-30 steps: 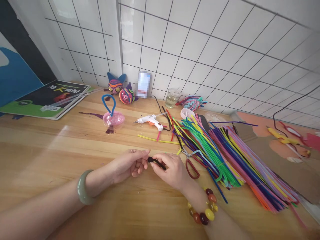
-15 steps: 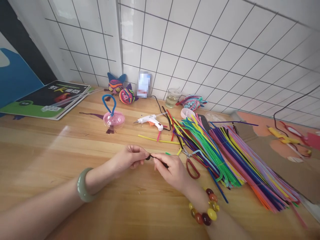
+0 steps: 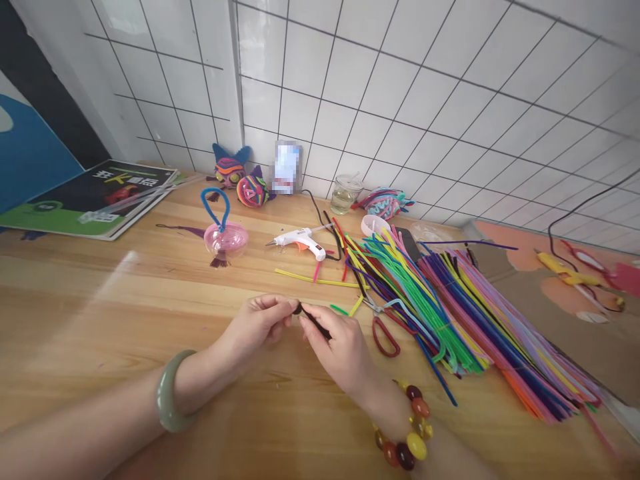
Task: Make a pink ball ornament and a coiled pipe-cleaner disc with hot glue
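Note:
A short black pipe cleaner (image 3: 316, 323) runs between my two hands above the middle of the table. My left hand (image 3: 267, 319) pinches its curled end between thumb and forefinger. The rest of it lies along the fingers of my right hand (image 3: 340, 347), whose thumb and forefinger grip it close to the curl. Just right of my right hand are scissors (image 3: 385, 337) with red handles. Beyond my hands, a white glue gun (image 3: 303, 241) lies on its side. A pink clear plastic piece (image 3: 227, 238) with a blue pipe cleaner loop (image 3: 216, 208) stands to its left.
Bundles of coloured pipe cleaners (image 3: 480, 320) spread across the right side. Along the wall are colourful crafted figures (image 3: 233, 170), a phone (image 3: 287, 167) and a glass jar (image 3: 345, 195). A book (image 3: 107, 190) lies at far left; a yellow glue gun (image 3: 563, 270) rests on cardboard at right.
Both hands have shifted slightly, the right wrist lower and to the left. The curled black end has turned up a little between my fingertips, and my hands are closer together.

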Demonstrator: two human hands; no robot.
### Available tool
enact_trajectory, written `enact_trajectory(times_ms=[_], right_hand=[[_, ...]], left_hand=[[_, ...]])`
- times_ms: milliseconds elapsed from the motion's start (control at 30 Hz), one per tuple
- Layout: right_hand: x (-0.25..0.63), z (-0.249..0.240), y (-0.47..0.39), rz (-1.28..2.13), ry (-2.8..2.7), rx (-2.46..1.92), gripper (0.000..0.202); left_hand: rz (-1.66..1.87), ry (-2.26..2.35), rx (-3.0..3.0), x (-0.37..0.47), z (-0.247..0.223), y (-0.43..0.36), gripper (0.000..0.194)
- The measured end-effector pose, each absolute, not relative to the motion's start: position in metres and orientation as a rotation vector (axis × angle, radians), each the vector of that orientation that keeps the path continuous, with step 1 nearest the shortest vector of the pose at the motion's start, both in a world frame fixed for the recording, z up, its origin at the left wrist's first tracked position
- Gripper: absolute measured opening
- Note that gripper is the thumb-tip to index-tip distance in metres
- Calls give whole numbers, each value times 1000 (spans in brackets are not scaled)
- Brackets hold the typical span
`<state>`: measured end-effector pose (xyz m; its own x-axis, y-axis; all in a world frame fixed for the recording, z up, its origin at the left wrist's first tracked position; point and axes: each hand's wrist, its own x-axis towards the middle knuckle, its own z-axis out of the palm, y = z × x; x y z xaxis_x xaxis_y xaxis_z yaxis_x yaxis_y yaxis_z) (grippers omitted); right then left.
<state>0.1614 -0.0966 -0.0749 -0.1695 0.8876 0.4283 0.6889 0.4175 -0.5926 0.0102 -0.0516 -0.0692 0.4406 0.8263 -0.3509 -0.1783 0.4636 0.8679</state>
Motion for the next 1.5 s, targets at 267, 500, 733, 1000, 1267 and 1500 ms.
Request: enact_trajectory(times_ms=[267,500,733,1000,1267,1500], right_hand=[[166,-72,-95,119,-1959,-1355,10],[178,-66,-89,205,-2114,-1251,11],[182,-62,-87,447,-2186,-1143,13],[182,-66,-87,442,-2124,-1155,20],[177,-65,-93,373,-2052,-1226,27],[169,-64,-97,303,-2076,-1241,27]], left_hand=[[659,797,784,13,-70,-57,31],[503,762,821,6,-69,-50,29],[345,768,901,-1,-66,-41,24],[482,841,1015,0,-68,-39,17],[679,931,1007,3,-69,-40,16],[738,928,1008,5,-68,-46,24]])
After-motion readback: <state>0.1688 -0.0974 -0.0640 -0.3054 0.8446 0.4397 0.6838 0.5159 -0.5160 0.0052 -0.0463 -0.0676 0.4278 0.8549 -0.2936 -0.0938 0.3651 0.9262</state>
